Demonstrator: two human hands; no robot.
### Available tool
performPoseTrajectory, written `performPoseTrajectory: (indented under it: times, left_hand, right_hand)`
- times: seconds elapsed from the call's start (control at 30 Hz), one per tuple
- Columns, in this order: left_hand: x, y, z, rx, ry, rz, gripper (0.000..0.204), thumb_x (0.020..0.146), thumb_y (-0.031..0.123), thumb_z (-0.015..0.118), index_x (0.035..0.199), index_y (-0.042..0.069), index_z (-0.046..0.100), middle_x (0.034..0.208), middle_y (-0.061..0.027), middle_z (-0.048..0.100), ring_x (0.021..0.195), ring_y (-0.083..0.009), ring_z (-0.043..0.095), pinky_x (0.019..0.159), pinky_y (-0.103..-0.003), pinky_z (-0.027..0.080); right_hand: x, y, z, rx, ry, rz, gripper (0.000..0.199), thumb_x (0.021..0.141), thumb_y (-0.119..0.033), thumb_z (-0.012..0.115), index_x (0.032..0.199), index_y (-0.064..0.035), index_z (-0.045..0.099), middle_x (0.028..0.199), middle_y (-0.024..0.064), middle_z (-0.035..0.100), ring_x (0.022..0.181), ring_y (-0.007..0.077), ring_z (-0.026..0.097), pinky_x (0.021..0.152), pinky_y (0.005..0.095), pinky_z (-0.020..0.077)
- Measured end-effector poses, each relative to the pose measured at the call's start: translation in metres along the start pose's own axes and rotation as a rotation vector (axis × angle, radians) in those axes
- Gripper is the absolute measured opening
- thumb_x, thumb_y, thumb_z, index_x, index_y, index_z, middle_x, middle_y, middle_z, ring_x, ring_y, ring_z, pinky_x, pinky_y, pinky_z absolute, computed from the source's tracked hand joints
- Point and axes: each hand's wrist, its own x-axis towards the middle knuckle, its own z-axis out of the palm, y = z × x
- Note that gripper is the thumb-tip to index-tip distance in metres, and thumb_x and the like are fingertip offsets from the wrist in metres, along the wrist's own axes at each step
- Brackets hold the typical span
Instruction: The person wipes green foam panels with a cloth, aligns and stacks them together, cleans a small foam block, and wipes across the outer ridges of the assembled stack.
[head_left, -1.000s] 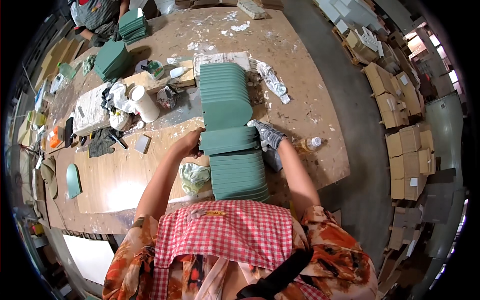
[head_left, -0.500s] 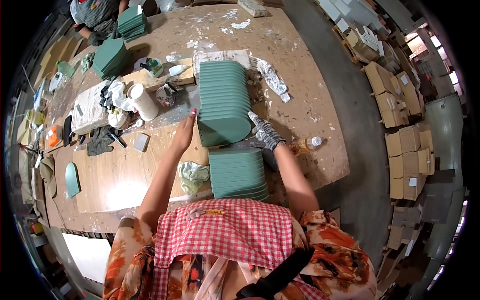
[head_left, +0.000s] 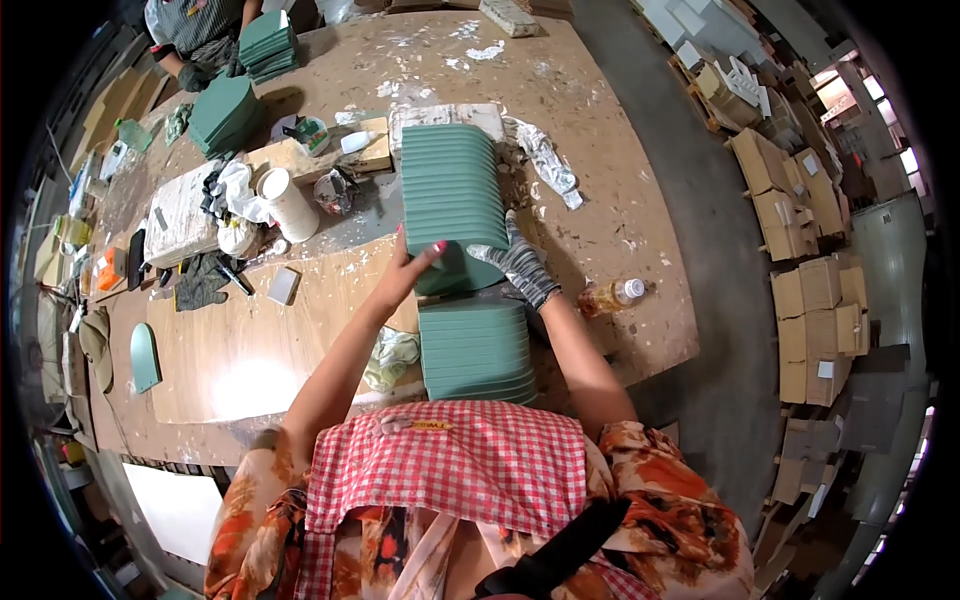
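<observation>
A row of green round-ended panels (head_left: 452, 185) leans, overlapping, on the workbench before me. My bare left hand (head_left: 405, 270) grips the left edge of the nearest panels, its thumb across the front. On the opposite edge my right hand (head_left: 522, 265), in a grey striped glove, holds with its thumb laid inward. How many panels sit between the hands cannot be made out. Closer to my body stands a second stack of green panels (head_left: 475, 350), touched by neither hand. Most fingers are hidden behind the panel edges.
A bottle of amber liquid (head_left: 612, 294) lies right of my right hand. Crumpled cloth (head_left: 392, 358) rests below my left forearm. White cups (head_left: 285, 205) stand at left. Another person's gloved hands (head_left: 195, 77) are beside more green stacks (head_left: 222, 117) at far left.
Both hands have moved inward onto the near end of the row, thumbs now over the front panel. The near panel's face, flat-on before, now appears tilted and partly covered.
</observation>
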Motion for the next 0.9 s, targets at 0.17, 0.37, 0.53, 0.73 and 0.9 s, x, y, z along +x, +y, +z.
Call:
performPoseTrajectory:
  times: [0.17,0.37,0.53,0.73,0.9]
  left_hand:
    - [0.019,0.044,0.009,-0.289,0.203,-0.166,0.068,0.094,0.046,0.051,0.143,0.001,0.037,0.147,-0.0135,0.037,0.134,-0.0247,0.035,0.111,-0.032,0.023]
    - [0.041,0.004,-0.003,-0.283,0.305,-0.039,0.039,0.097,0.028,0.050,0.124,0.000,0.054,0.115,-0.0053,0.061,0.107,-0.0147,0.053,0.097,-0.027,0.037]
    - [0.034,0.022,0.003,-0.350,0.192,-0.063,0.043,0.098,0.025,0.047,0.133,0.001,0.049,0.127,-0.0077,0.056,0.114,-0.0167,0.051,0.099,-0.026,0.035]
    - [0.007,0.026,0.012,-0.106,0.164,0.047,0.082,0.097,0.025,0.054,0.151,0.003,-0.003,0.149,-0.0155,0.030,0.129,-0.0217,0.041,0.106,-0.028,0.031]
    - [0.006,0.022,0.011,-0.258,0.119,-0.053,0.089,0.098,0.027,0.055,0.149,0.001,-0.013,0.150,-0.0168,0.026,0.130,-0.0217,0.037,0.107,-0.030,0.032]
  right_hand:
    - [-0.016,-0.028,0.002,-0.091,0.033,0.151,0.118,0.069,-0.015,0.085,0.152,-0.0110,0.001,0.137,0.0154,0.046,0.119,0.0218,0.050,0.099,0.0307,0.0449]
    - [-0.008,-0.022,0.009,0.039,0.019,0.119,0.117,0.069,-0.014,0.084,0.152,-0.0121,0.002,0.138,0.0142,0.046,0.118,0.0204,0.051,0.099,0.0277,0.0451]
    - [0.010,0.006,-0.001,-0.024,-0.021,0.098,0.121,0.065,-0.020,0.087,0.152,-0.0125,0.004,0.141,0.0143,0.044,0.120,0.0216,0.050,0.098,0.0268,0.0454]
    - [0.021,0.029,0.002,-0.127,0.093,-0.117,0.117,0.069,-0.018,0.085,0.152,-0.0089,0.003,0.148,0.0159,0.033,0.127,0.0246,0.043,0.104,0.0288,0.0394]
    - [0.016,0.022,0.005,0.007,0.034,-0.142,0.115,0.071,-0.018,0.083,0.152,-0.0134,0.003,0.147,0.0141,0.036,0.121,0.0201,0.045,0.097,0.0287,0.0444]
